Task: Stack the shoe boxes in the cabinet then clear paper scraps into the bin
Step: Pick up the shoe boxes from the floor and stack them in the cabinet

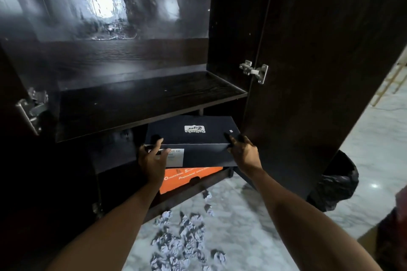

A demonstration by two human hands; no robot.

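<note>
A black shoe box (198,138) with a white logo on its lid rests on top of an orange shoe box (187,179) in the bottom compartment of the dark cabinet (141,103). My left hand (152,159) grips the black box's near left corner, fingers on the lid edge. On the near right corner my right hand (243,155) holds the same box. Several crumpled paper scraps (182,237) lie on the marble floor below the cabinet. The bin (337,182), lined with a black bag, stands to the right behind the open door.
The cabinet's right door (319,72) stands open, its hinge showing. A bare shelf (143,99) sits above the boxes. The left door (22,160) is open too. A dark red object (394,226) is at the right edge.
</note>
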